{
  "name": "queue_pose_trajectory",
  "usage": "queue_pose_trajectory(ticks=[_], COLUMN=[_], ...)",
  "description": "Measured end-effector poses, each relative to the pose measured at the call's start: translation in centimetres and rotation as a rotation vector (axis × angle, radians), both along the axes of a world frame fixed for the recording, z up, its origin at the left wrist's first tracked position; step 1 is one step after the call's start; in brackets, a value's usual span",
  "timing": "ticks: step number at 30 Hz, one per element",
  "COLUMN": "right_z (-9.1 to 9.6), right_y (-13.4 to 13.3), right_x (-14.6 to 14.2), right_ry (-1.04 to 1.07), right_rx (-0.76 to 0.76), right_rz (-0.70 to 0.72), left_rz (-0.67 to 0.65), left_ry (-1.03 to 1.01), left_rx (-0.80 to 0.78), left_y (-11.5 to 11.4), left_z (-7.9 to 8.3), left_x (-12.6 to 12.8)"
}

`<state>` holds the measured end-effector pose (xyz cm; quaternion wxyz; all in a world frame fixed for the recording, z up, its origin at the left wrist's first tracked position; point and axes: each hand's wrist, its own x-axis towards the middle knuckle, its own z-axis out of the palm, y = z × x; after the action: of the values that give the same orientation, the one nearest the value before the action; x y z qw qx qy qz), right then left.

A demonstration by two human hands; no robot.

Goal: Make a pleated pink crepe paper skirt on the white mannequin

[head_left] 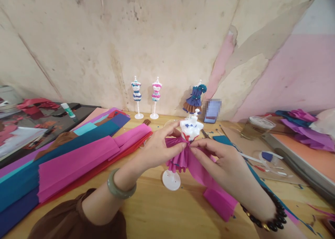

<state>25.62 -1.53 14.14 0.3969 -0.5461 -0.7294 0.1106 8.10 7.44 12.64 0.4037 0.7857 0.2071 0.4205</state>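
A small white mannequin (192, 128) with blue and red marks stands tilted between my hands, its round base (171, 180) on the table. Magenta crepe paper (176, 159) hangs in gathered pleats around its waist. My left hand (167, 144) wraps behind the waist, its thumb pressing the pleats at the front. With closed fingertips, my right hand (213, 155) pinches the same paper at the waist. From there the loose paper strip (200, 171) runs down to the right, under my right hand, to a folded magenta piece (221, 202) on the table.
Folded crepe paper (78, 162) in several colours lies at the left, near a glue stick (68, 110). Two mannequins (136, 92) and a dressed one (194, 98) stand by the wall. A phone (212, 111), a lidded cup (258, 127) and a cardboard sheet (243, 144) are at the right.
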Motion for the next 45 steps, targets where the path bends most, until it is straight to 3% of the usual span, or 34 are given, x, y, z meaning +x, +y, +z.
queue_pose_trajectory(ticks=[6, 15, 24, 33, 45], right_z=[0.2, -0.1, -0.2, -0.4, -1.0], right_y=[-0.1, 0.2, 0.4, 0.6, 0.9], right_x=[0.0, 0.0, -0.2, -0.3, -0.2], right_ry=[-0.034, -0.011, 0.002, -0.009, 0.055], right_rx=[0.008, 0.064, 0.091, 0.165, 0.141], right_rz=[0.041, -0.084, -0.095, -0.129, -0.135], left_rz=[-0.005, -0.006, -0.013, -0.037, -0.007], left_ry=[-0.018, -0.031, -0.024, -0.014, 0.051], left_rx=[0.022, 0.001, 0.005, -0.02, -0.046], left_y=[0.1, 0.1, -0.1, -0.3, -0.4], left_z=[-0.2, -0.4, -0.5, -0.2, 0.4], left_x=[0.0, 0.1, 0.0, 0.0, -0.3])
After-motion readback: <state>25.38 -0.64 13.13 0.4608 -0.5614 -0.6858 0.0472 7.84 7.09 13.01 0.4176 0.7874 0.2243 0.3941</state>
